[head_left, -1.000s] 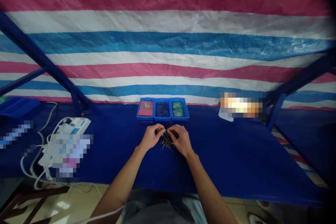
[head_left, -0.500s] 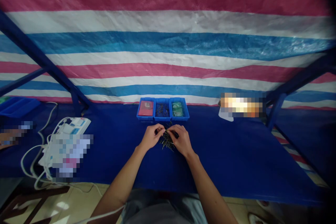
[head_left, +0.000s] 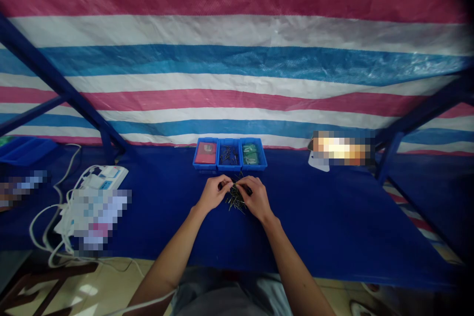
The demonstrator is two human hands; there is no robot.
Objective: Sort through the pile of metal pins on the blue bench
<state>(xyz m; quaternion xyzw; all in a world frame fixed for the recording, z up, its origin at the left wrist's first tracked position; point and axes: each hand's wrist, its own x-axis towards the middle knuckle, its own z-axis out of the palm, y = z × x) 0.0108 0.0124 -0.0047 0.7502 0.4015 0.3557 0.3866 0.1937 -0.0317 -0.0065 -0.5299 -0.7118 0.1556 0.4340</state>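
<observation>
My left hand [head_left: 213,194] and my right hand [head_left: 256,198] meet over a small pile of thin dark pins [head_left: 235,199] on the blue table [head_left: 333,217]. The fingertips of both hands are pinched together just above the pile, on something too small to make out. Behind the pile stand three small blue bins in a row: one with red contents [head_left: 205,153], one with dark pins [head_left: 228,154], one with green parts [head_left: 251,154].
A white power strip with coiled white cables [head_left: 94,192] lies at the left. A blue tray [head_left: 22,150] sits at the far left. Blue frame posts [head_left: 388,158] rise at both sides. A striped tarp [head_left: 237,59] hangs behind the table.
</observation>
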